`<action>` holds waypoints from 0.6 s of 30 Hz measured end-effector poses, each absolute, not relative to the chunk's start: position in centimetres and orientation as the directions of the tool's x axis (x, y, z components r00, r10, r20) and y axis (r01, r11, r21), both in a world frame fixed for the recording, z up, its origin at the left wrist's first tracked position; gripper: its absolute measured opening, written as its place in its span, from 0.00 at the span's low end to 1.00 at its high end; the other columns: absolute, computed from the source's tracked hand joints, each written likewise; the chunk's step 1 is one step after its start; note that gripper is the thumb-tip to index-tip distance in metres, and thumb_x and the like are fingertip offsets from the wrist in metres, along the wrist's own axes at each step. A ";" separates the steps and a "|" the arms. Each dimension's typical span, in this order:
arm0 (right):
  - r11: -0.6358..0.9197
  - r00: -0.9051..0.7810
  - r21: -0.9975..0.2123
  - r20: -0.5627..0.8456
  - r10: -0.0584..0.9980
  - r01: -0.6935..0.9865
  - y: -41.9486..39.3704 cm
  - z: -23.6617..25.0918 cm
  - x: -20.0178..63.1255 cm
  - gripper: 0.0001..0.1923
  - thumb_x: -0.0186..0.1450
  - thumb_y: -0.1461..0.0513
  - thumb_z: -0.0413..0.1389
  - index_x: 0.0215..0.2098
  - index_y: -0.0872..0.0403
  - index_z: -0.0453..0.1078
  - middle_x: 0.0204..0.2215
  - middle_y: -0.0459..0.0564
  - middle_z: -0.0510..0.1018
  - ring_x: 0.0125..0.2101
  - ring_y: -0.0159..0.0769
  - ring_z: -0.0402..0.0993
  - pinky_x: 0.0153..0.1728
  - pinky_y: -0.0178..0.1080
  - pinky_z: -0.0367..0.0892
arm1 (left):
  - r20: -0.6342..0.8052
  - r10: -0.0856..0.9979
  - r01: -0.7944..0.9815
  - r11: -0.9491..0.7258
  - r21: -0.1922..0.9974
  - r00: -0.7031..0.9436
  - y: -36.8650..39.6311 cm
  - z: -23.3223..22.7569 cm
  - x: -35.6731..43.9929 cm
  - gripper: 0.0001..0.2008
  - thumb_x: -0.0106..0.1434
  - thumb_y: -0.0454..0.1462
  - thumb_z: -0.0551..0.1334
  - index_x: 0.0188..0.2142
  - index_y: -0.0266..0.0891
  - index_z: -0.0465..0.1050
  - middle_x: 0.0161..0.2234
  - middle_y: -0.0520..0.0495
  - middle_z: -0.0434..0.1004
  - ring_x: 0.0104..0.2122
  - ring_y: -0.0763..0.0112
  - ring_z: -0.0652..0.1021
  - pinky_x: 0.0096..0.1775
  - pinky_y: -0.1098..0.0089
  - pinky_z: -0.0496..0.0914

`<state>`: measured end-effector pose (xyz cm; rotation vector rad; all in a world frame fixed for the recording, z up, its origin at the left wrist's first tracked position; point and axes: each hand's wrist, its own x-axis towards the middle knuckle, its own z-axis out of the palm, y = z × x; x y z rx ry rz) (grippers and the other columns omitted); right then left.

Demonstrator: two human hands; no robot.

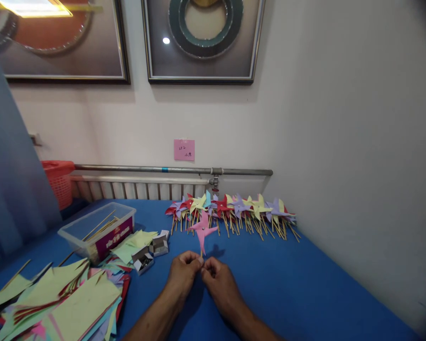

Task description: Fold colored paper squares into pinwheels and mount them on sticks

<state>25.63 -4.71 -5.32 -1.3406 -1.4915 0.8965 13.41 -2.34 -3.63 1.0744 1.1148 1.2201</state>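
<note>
A pink paper pinwheel stands upright in front of me, with a pin at its centre. My left hand is closed on its thin stick just below the paper blades. Close beside it, the fingers of my right hand pinch together at the lower stick, most of which the fingers hide. Beyond both hands lies a long row of finished pinwheels in red, yellow, purple and blue, their sticks pointing toward me. Two small boxes, one a pin box with small metal pieces inside, sit left of my hands.
Stacks of coloured paper sheets cover the blue table's front left. Behind them is a clear plastic tub holding sticks. A red basket stands at the far left. Metal pipes run along the wall behind the table.
</note>
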 end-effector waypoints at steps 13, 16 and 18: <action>0.057 0.115 -0.756 0.173 0.978 0.652 -3.2 -4.7 30.7 0.08 0.63 0.63 0.52 0.28 0.53 0.71 0.22 0.44 0.76 0.24 0.33 0.70 0.27 0.33 0.57 | -0.102 0.991 -0.034 0.105 0.994 0.088 -2.2 -4.5 13.3 0.20 0.42 0.50 0.71 0.21 0.38 0.69 0.14 0.56 0.63 0.15 0.79 0.60 0.21 0.74 0.52; -0.080 0.241 -0.641 0.168 0.956 0.764 -1.9 -3.3 35.9 0.09 0.65 0.63 0.51 0.29 0.54 0.71 0.24 0.47 0.79 0.27 0.35 0.74 0.28 0.33 0.57 | -0.086 0.992 -0.001 0.087 0.996 0.095 -2.2 -4.6 13.4 0.18 0.43 0.49 0.70 0.21 0.38 0.69 0.14 0.57 0.63 0.15 0.79 0.60 0.21 0.74 0.52; -0.162 0.319 -0.579 0.180 0.931 0.799 -1.1 -2.1 39.7 0.10 0.66 0.64 0.50 0.29 0.55 0.72 0.27 0.51 0.80 0.30 0.37 0.75 0.31 0.34 0.58 | -0.078 0.992 0.024 0.076 0.997 0.097 -2.4 -4.7 13.5 0.17 0.44 0.48 0.70 0.21 0.39 0.69 0.14 0.57 0.62 0.16 0.78 0.60 0.22 0.73 0.53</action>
